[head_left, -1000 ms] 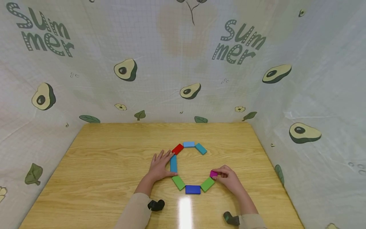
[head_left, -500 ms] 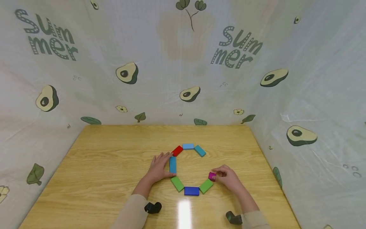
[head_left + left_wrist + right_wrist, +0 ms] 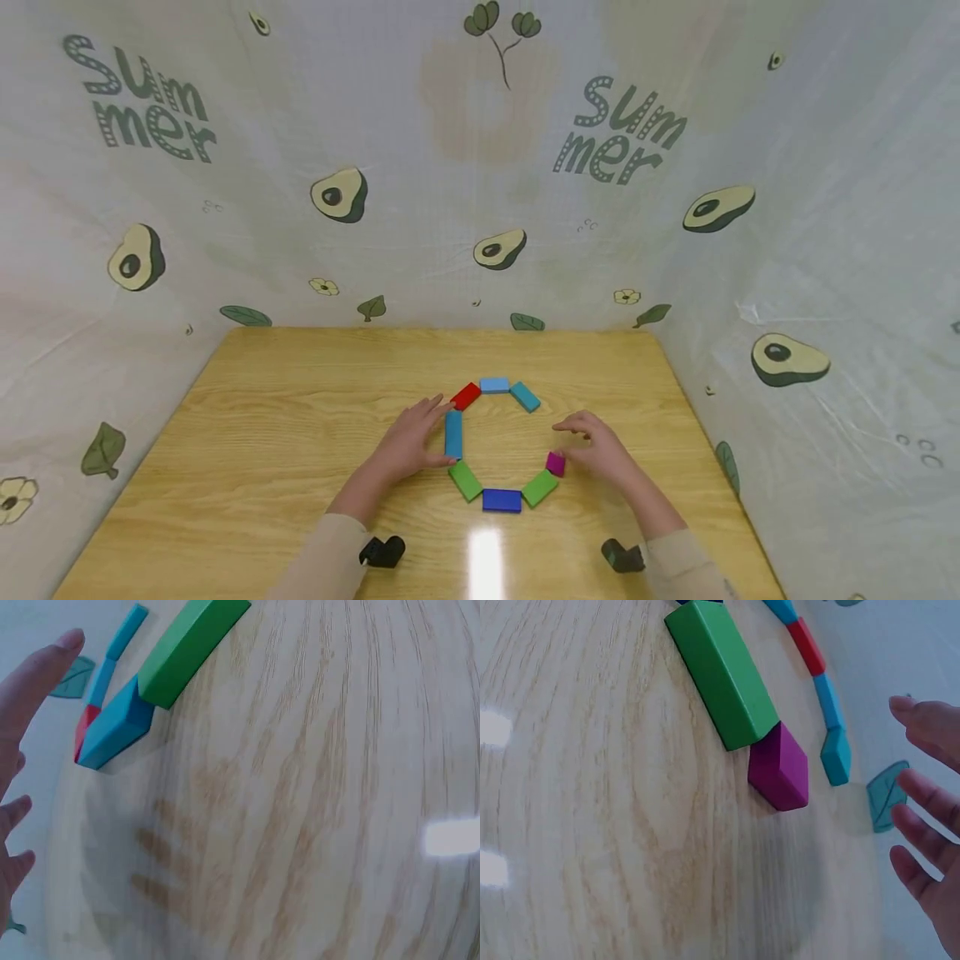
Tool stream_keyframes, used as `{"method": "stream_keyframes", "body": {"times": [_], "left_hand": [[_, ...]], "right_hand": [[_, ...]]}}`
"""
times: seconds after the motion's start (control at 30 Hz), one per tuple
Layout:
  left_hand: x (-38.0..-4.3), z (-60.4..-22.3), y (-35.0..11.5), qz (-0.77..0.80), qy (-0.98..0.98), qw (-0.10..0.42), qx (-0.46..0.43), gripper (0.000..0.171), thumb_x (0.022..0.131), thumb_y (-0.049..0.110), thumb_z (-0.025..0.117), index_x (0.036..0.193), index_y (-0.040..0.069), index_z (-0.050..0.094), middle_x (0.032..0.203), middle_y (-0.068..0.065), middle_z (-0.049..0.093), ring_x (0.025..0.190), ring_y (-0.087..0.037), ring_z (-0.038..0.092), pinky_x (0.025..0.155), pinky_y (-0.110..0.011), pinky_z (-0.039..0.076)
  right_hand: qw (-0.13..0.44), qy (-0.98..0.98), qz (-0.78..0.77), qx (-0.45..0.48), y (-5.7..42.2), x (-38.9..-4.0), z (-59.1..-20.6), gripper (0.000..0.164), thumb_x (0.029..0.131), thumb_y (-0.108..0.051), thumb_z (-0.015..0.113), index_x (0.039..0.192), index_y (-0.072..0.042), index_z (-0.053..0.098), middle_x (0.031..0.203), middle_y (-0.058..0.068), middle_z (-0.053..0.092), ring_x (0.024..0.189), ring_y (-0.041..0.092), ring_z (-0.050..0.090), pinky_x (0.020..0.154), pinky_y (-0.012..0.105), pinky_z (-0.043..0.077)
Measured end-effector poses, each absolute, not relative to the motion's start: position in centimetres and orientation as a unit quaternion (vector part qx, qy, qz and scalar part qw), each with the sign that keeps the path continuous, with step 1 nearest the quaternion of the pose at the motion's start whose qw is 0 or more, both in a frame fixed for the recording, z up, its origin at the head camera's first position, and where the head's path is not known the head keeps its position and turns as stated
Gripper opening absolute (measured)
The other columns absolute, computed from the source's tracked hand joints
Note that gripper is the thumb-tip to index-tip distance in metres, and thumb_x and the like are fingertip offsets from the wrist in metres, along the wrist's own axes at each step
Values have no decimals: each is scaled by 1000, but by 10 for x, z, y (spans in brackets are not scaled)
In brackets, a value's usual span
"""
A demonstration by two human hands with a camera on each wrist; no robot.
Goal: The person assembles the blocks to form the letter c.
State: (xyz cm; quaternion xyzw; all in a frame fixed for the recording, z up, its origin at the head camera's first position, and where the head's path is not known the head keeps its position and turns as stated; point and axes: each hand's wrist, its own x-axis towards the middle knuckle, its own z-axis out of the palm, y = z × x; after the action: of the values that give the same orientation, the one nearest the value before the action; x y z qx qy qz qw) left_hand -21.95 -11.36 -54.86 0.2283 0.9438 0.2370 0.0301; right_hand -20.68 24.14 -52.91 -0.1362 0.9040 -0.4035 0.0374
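Note:
Wooden blocks lie on the table in an incomplete ring. My left hand [image 3: 405, 442] hovers with spread fingers just left of the long blue block [image 3: 453, 435]; in the left wrist view its thumb stands off from that block. My right hand [image 3: 600, 452], fingers loosely bent, is raised beside the small magenta block [image 3: 556, 464]. The right wrist view shows a gap between these fingers and the magenta block [image 3: 780, 769], whose corner meets a green block [image 3: 724, 675]. A red block [image 3: 467, 397] follows above the long blue one.
A light blue block [image 3: 494, 386] and a teal block [image 3: 525, 397] form the ring's far side. Another green block [image 3: 466, 482] and a dark blue block [image 3: 502, 501] lie at the near side. A printed cloth [image 3: 420, 275] rises behind the wooden table [image 3: 300, 400].
The right hand has let go of the magenta block, and its fingers have opened and lifted. The magenta block stays by the green one. The left hand has drawn slightly away to the left.

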Motion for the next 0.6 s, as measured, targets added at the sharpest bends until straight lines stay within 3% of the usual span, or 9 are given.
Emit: {"method": "stream_keyframes", "body": {"times": [0.23,0.6], "left_hand": [[-219,-526,-122,134,953,-21,269,96,74,66,73,151,20,39,158,-6,27,143,-34,25,109,-60,22],[-213,-495,-146,40,949,-130,283,89,77,66,68,149,19,43,156,-10,32,141,-37,26,109,-62,17]], "right_hand": [[-35,920,-329,-209,238,-213,-514,37,80,-15,82,115,-9,72,121,7,58,116,34,51,97,57,39],[-110,942,-174,-264,239,-212,-490,58,82,-36,78,132,-11,62,147,16,41,135,42,31,105,68,16]]}}
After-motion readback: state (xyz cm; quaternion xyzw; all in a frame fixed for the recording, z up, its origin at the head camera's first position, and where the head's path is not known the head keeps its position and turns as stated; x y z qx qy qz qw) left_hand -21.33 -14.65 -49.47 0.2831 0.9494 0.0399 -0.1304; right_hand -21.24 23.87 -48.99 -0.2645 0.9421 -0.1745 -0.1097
